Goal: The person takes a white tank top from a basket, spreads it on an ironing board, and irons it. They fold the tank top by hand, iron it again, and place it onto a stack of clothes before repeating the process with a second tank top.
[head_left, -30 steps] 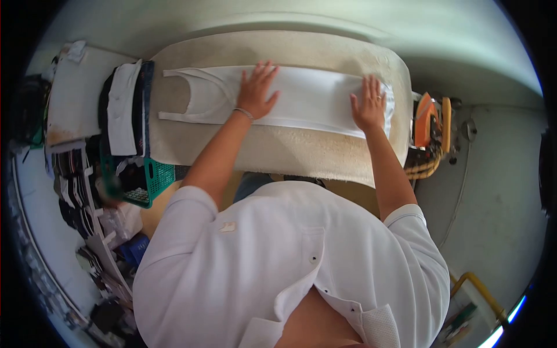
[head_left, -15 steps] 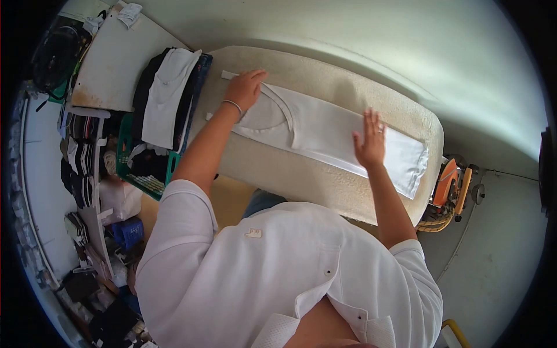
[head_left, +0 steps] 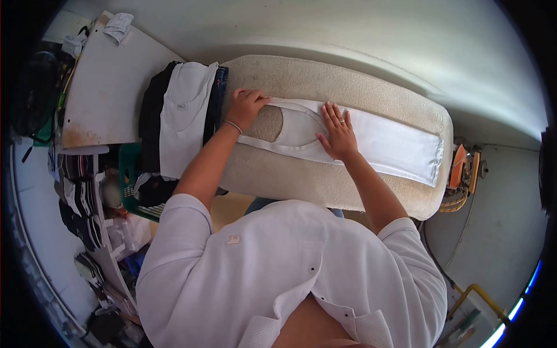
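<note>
A white tank top point(head_left: 383, 139) lies folded into a long strip on the padded ironing board point(head_left: 325, 185), its straps and curved neckline toward the left. Board cover shows through the opening near the straps. At the far strap, my left hand point(head_left: 246, 109) is closed with its fingertips pinching the fabric. My right hand point(head_left: 339, 132) rests flat on the tank top beside the neckline, palm down with fingers stretched out.
Left of the board, a stack of folded garments point(head_left: 185, 110) lies by a pale panel point(head_left: 110, 87). A green basket point(head_left: 130, 168) holds dark cloth below. An orange iron point(head_left: 458, 165) stands past the board's right end. The wall point(head_left: 360, 29) runs behind.
My right hand has slid left along the tank top, from its lower half to the neckline. At the strap end the fabric has shifted, and bare board now shows through the opening.
</note>
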A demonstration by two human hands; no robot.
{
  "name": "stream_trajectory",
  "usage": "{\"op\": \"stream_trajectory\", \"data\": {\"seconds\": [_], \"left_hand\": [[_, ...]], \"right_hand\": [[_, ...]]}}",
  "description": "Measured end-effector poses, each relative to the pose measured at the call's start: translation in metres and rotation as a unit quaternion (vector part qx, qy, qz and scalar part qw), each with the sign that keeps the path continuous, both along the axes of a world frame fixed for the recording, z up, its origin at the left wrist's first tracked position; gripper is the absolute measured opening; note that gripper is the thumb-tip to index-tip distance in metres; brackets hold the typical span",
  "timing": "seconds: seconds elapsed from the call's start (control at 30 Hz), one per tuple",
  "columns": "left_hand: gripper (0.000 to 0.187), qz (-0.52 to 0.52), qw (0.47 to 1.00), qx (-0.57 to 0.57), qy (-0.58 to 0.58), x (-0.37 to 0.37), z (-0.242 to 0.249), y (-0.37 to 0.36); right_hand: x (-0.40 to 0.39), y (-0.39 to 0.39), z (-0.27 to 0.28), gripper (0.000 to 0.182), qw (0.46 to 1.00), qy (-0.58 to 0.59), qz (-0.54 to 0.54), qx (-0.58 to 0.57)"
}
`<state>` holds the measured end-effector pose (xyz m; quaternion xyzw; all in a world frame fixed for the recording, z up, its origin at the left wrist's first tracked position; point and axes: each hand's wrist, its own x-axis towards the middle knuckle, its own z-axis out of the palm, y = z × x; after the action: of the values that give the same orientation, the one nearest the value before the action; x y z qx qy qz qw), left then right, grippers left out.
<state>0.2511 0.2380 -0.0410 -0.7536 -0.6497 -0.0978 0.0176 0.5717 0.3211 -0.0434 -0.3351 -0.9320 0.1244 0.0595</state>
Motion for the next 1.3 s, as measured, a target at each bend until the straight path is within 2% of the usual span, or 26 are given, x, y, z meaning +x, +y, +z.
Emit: {"op": "stream_trajectory", "data": {"seconds": [0.03,0.07,0.13,0.17,0.23,0.27,0.33,0.37,0.43,0.47,0.53,0.57,0.63,0.77,0.83,0.9,0.93,1.0,1.2,1.23,1.3], "left_hand": [[0.026,0.035,0.999,0.041,-0.003,0.001,-0.005,-0.009],[0.026,0.028,0.999,0.040,-0.006,0.005,-0.002,-0.016],[0.041,0.049,0.998,0.037,0.024,0.020,0.014,-0.018],[0.041,0.046,0.998,0.038,0.020,0.030,0.019,-0.013],[0.060,-0.097,0.992,0.001,-0.086,0.049,0.025,-0.005],[0.060,-0.100,0.991,0.001,-0.088,0.053,0.019,-0.005],[0.075,-0.104,0.981,-0.041,-0.160,0.060,-0.002,-0.005],[0.075,-0.107,0.981,-0.040,-0.160,0.059,-0.004,-0.008],[0.080,-0.103,0.986,-0.103,-0.079,0.051,-0.007,-0.019],[0.080,-0.107,0.985,-0.105,-0.080,0.047,-0.003,-0.021],[0.084,-0.004,0.995,-0.060,-0.079,0.044,0.007,-0.027],[0.084,-0.010,0.995,-0.062,-0.081,0.041,0.005,-0.030],[0.085,0.112,0.985,-0.126,-0.029,0.035,0.001,-0.034],[0.083,0.131,0.985,-0.110,0.000,0.031,-0.001,-0.037],[0.083,0.140,0.985,-0.096,0.006,0.031,0.000,-0.037],[0.084,0.119,0.992,-0.018,-0.029,0.030,-0.002,-0.039],[0.084,0.116,0.993,-0.021,-0.030,0.028,-0.005,-0.041],[0.081,0.137,0.985,-0.103,0.008,0.022,-0.012,-0.045],[0.073,0.141,0.986,-0.092,-0.004,0.011,-0.007,-0.055],[0.073,0.153,0.983,-0.096,0.003,0.009,-0.007,-0.061],[0.069,0.135,0.985,0.019,-0.107,0.012,-0.004,-0.069]], "right_hand": [[0.001,-0.005,-0.001,0.078,0.999,-0.036,0.014,0.011],[-0.001,-0.009,-0.001,0.078,0.999,-0.039,0.007,0.010],[-0.010,-0.010,0.004,0.079,0.999,-0.028,-0.017,-0.008],[-0.017,-0.011,0.008,0.079,0.999,-0.031,-0.020,-0.007],[-0.039,-0.016,0.012,0.080,1.000,0.025,-0.007,0.006],[-0.049,-0.018,0.010,0.080,1.000,0.024,-0.010,0.007],[-0.065,-0.020,0.001,0.081,1.000,0.007,0.016,0.007],[-0.067,-0.024,0.000,0.079,0.999,-0.021,0.025,0.007],[-0.064,-0.024,-0.002,0.079,0.999,-0.011,0.030,0.004],[-0.062,-0.025,-0.003,0.079,0.999,-0.003,0.038,-0.002],[-0.057,-0.017,0.003,0.078,1.000,0.010,0.026,-0.011],[-0.054,-0.012,0.005,0.078,0.999,0.024,0.020,-0.015],[-0.041,-0.008,0.004,0.079,0.999,0.018,-0.028,0.007],[0.003,0.004,-0.005,0.081,0.989,-0.040,-0.145,0.016],[0.038,0.015,-0.012,0.082,0.984,-0.053,-0.167,0.029],[0.077,0.029,-0.013,0.086,0.974,-0.098,-0.198,0.050],[0.099,0.039,-0.016,0.086,0.965,-0.132,-0.218,0.063],[0.148,0.061,-0.024,0.086,0.949,-0.146,-0.272,0.069],[0.296,0.117,-0.040,0.087,0.872,-0.151,-0.465,0.027],[0.303,0.116,-0.034,0.087,0.876,-0.154,-0.457,0.025],[0.289,0.112,-0.033,0.086,0.875,-0.132,-0.464,0.051]]}}
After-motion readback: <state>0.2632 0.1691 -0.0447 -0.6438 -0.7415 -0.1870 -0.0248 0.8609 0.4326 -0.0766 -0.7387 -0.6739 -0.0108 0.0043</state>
